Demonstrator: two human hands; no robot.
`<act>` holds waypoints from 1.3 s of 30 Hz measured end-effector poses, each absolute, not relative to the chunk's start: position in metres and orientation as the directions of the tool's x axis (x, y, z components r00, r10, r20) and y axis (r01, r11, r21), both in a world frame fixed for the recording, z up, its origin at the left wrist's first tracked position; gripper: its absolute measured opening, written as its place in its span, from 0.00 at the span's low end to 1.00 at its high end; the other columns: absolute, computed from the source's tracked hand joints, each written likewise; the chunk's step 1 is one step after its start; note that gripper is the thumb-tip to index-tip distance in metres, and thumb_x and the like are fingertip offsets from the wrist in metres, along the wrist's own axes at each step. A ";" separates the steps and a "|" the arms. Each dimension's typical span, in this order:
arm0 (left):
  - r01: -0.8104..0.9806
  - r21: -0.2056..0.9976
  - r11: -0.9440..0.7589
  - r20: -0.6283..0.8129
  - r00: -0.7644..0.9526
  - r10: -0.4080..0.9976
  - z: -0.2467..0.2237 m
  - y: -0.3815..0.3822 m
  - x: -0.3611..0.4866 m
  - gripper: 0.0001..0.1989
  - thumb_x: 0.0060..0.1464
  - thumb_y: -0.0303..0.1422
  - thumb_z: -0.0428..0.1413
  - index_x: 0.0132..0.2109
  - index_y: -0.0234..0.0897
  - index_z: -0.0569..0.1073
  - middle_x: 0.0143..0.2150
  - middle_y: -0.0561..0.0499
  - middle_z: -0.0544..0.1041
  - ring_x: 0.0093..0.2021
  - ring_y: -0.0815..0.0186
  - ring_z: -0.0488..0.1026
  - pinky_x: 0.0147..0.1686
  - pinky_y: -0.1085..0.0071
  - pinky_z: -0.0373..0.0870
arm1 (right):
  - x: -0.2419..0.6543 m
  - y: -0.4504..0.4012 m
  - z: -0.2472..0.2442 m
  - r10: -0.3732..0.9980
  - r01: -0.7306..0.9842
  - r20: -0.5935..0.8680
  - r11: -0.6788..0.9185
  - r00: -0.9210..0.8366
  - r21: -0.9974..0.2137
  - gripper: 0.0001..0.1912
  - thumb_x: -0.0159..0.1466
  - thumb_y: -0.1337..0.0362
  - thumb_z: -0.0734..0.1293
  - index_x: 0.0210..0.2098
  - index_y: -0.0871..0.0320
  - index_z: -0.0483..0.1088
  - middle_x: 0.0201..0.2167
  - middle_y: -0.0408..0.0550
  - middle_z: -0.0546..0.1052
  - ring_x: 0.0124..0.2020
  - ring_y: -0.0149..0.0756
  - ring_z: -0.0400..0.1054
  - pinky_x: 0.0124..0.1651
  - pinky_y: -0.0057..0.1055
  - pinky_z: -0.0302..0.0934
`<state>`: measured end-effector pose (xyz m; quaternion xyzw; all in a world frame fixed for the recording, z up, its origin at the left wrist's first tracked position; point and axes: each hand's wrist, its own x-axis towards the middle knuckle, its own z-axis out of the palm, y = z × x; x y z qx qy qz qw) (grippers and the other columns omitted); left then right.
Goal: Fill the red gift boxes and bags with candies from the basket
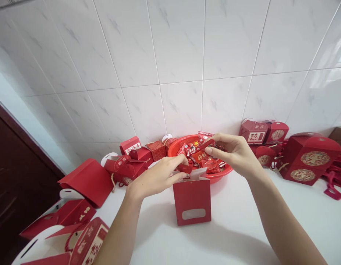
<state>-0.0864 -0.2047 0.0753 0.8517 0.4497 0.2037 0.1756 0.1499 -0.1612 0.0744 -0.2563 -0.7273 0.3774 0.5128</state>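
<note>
A red paper box (192, 198) with a pale oval window stands upright on the white table, its top open. My left hand (162, 173) is at the box's back left top edge, fingers closed on a small red packet (185, 168). Just above and right of the box, my right hand (231, 151) pinches a red candy packet (205, 140) between thumb and fingers. Behind the box sits a red plastic basket (174, 145) full of wrapped candies (210, 164). The inside of the box is mostly hidden.
Red gift boxes (131, 167) line the left side, with a larger red box (89, 180) nearer. More boxes (308, 158) are stacked at the right, beside dark red ribboned items (333, 189). A white tiled wall (181, 106) rises behind the table.
</note>
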 end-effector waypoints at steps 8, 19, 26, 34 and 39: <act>0.696 0.433 -0.572 0.172 0.560 0.811 0.073 -0.202 -0.088 0.13 0.59 0.24 0.47 0.33 0.38 0.74 0.35 0.51 0.76 0.36 0.65 0.72 0.34 0.71 0.66 | 0.148 -0.162 0.075 0.726 0.073 0.571 0.640 -0.383 -0.765 0.13 0.59 0.54 0.73 0.34 0.58 0.78 0.33 0.50 0.80 0.34 0.39 0.72 0.36 0.34 0.67; 0.692 0.548 -0.470 0.118 0.492 0.863 0.069 -0.190 -0.091 0.15 0.64 0.37 0.50 0.47 0.42 0.80 0.49 0.50 0.79 0.48 0.61 0.75 0.44 0.69 0.70 | 0.139 -0.160 0.067 0.636 0.181 0.605 0.746 -0.480 -0.641 0.07 0.63 0.61 0.70 0.36 0.56 0.78 0.34 0.48 0.78 0.35 0.37 0.71 0.37 0.32 0.65; 0.690 0.555 -0.466 0.101 0.500 0.860 0.062 -0.180 -0.097 0.13 0.60 0.36 0.54 0.49 0.42 0.79 0.55 0.48 0.76 0.52 0.59 0.74 0.49 0.66 0.70 | 0.131 -0.154 0.059 0.587 0.242 0.594 0.793 -0.550 -0.559 0.06 0.64 0.66 0.67 0.36 0.55 0.78 0.34 0.48 0.77 0.36 0.37 0.70 0.38 0.33 0.63; 0.640 0.642 -0.423 0.112 0.468 0.877 0.062 -0.178 -0.098 0.15 0.56 0.35 0.59 0.50 0.41 0.79 0.53 0.49 0.79 0.54 0.58 0.73 0.54 0.64 0.69 | 0.128 -0.153 0.056 0.593 0.293 0.594 0.797 -0.544 -0.528 0.06 0.64 0.68 0.67 0.34 0.56 0.77 0.33 0.47 0.76 0.36 0.36 0.69 0.37 0.32 0.61; 0.631 0.662 -0.405 0.079 0.478 0.875 0.065 -0.180 -0.102 0.22 0.49 0.35 0.64 0.53 0.42 0.79 0.59 0.48 0.75 0.60 0.54 0.70 0.58 0.61 0.67 | 0.128 -0.152 0.055 0.568 0.226 0.588 0.802 -0.576 -0.553 0.05 0.65 0.66 0.67 0.35 0.55 0.78 0.35 0.48 0.78 0.39 0.39 0.71 0.41 0.33 0.63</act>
